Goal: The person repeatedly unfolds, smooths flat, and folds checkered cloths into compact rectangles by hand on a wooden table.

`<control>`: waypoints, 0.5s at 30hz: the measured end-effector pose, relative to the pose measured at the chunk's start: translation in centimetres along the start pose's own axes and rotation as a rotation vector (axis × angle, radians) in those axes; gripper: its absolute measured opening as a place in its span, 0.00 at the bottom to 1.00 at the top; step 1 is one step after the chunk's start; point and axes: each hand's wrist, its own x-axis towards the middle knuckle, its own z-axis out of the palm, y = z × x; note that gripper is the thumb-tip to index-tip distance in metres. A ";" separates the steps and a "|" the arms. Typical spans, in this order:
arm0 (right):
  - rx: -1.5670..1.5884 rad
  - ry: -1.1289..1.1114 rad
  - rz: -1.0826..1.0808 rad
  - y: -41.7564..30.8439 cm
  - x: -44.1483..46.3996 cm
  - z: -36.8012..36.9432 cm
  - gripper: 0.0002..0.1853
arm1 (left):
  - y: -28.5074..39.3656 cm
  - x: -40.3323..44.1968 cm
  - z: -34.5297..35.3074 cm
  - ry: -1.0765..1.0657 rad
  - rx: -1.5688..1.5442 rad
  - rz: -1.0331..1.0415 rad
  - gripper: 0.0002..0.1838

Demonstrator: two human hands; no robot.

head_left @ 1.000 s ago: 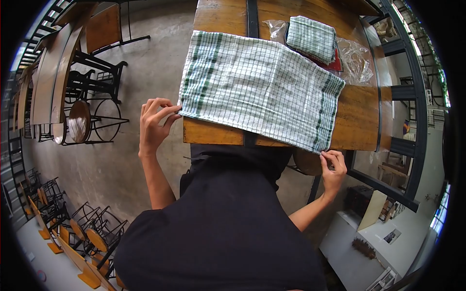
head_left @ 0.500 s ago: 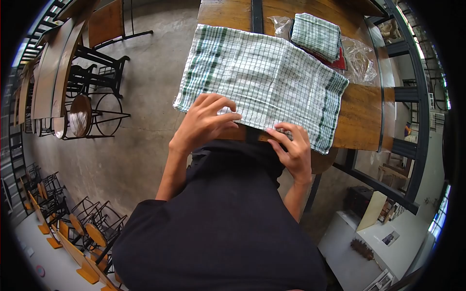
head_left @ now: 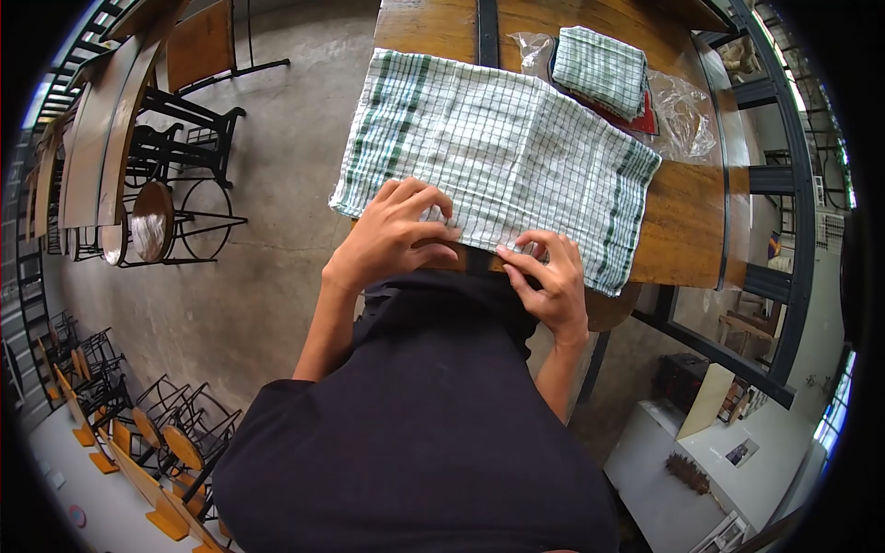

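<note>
I can make out no readable words or numbers. A small round mark (head_left: 77,516) with a reddish rim at lower left and a dark patch (head_left: 740,452) on the white counter (head_left: 761,484) to my right are too small to read.

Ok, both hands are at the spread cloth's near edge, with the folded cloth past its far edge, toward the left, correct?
Not left: the head view shows the folded cloth toward the right, past the far edge of the spread cloth. Left hand and right hand are at its near edge.
</note>
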 end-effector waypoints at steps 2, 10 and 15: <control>0.015 -0.033 0.017 0.0 0.1 -0.8 0.13 | 0.3 0.4 -0.6 -0.092 -0.055 -0.026 0.13; 0.036 -0.151 -0.005 2.4 2.4 -3.5 0.08 | 0.3 4.0 -1.9 -0.326 -0.149 -0.113 0.24; -0.242 -0.041 -0.010 2.1 7.2 -3.9 0.28 | -0.9 8.4 0.2 -0.155 0.197 0.005 0.42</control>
